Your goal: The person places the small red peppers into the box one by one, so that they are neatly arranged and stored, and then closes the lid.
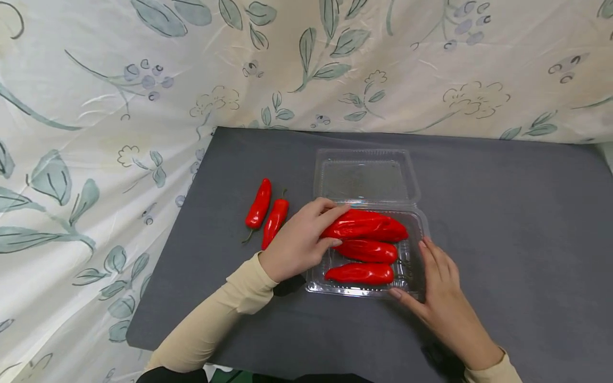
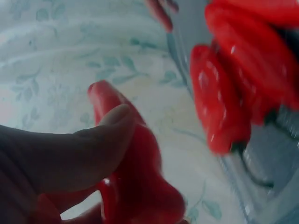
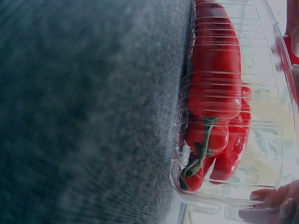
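My left hand (image 1: pixel 299 239) holds a red chili pepper (image 2: pixel 145 163) over the left part of a clear plastic container (image 1: pixel 318 286), thumb pressed on its side in the left wrist view. Inside the container lie several more red peppers, among them a middle one (image 1: pixel 366 251) and a front one (image 1: pixel 361 273), green stems toward the right. My right hand (image 1: pixel 442 298) rests against the container's right front corner, fingers extended along the right side and thumb at the front edge. The hinged lid (image 1: pixel 366 178) lies folded back, away from me.
Two loose red peppers, one farther left (image 1: pixel 259 205) and one closer to my left forearm (image 1: pixel 275 221), lie on the dark grey table (image 1: pixel 517 229). A leaf-patterned cloth (image 1: pixel 158 90) hangs behind and to the left of the table.
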Motion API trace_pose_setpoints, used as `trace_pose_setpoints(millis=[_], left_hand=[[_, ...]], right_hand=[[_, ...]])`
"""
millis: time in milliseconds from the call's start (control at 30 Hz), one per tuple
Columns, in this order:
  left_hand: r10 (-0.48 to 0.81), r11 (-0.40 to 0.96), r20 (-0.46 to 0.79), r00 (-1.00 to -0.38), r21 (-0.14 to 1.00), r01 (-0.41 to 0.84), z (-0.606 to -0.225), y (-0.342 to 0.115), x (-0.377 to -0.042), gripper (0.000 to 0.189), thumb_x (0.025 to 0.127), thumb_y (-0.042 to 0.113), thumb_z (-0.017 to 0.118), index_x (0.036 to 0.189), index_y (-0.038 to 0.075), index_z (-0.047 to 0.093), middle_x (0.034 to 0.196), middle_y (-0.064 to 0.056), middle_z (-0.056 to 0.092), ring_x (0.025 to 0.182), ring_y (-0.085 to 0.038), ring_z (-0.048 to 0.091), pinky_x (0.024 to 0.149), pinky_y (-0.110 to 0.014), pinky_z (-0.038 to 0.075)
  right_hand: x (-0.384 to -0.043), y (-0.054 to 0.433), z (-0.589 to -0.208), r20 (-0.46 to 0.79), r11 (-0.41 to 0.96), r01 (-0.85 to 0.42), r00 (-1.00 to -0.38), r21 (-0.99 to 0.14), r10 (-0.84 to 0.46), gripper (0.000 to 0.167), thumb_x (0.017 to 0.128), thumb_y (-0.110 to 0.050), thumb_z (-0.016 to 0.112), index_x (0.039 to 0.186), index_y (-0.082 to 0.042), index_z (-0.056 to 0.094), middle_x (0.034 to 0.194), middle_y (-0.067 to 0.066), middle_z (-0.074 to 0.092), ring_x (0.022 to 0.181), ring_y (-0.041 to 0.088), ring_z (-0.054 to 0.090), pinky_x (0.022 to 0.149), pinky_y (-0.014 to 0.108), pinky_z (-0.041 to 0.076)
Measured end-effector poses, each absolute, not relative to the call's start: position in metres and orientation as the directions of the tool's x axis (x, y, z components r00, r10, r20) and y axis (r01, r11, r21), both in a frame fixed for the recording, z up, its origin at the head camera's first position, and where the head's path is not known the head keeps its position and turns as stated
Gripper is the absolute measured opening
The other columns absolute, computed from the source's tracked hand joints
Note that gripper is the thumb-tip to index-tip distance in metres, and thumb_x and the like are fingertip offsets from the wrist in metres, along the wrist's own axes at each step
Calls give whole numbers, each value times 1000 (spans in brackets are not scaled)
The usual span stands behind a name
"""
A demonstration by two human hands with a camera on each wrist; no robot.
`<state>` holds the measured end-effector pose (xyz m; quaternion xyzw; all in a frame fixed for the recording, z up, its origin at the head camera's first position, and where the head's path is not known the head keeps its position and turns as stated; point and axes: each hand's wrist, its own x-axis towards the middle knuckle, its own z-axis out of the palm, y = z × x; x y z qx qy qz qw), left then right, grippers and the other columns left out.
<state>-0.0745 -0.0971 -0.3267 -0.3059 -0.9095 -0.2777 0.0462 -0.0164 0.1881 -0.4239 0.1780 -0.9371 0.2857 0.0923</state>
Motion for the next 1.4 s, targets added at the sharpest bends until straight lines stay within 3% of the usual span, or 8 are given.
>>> trace_pose_setpoints(millis=[267,600,833,1200,1400], left_hand=[[582,700,113,-805,435,567,-347,-84,-55,57,80,15,77,132,9,56,121,-5,57,104,-17,54,84,-25,52],[651,667,67,-756,427,611,-360,-69,-44,47,82,17,75,126,12,60,116,-3,59,101,-14,56,82,-22,52],[672,639,36,-740,478,603,-366,-67,-44,42,83,17,74,123,13,61,115,0,60,100,-12,56,87,-23,49],[708,612,-33,-705,527,590,-366,-71,-49,56,85,24,73,135,13,52,127,1,59,116,-11,52,102,-26,42],[710,605,-25,-703,532,592,-366,-72,-49,57,85,27,72,136,13,51,126,1,59,115,-11,52,100,-26,43]], right_hand=[[-16,188,-425,249,790,-371,-927,-489,-281,109,68,-40,82,150,-2,21,153,18,23,132,45,24,91,63,38],[-17,188,-424,243,790,-372,-927,-487,-286,108,68,-40,82,150,-1,22,153,19,23,132,45,23,91,64,38],[-17,188,-424,236,793,-369,-928,-484,-288,110,67,-40,83,150,0,22,152,20,24,132,44,23,91,63,38],[-18,189,-425,238,791,-372,-927,-486,-290,109,70,-43,80,151,-3,19,153,20,23,133,45,22,92,63,37],[-18,189,-425,251,788,-381,-923,-484,-293,107,72,-44,79,151,-2,20,153,19,23,133,45,23,93,62,36]])
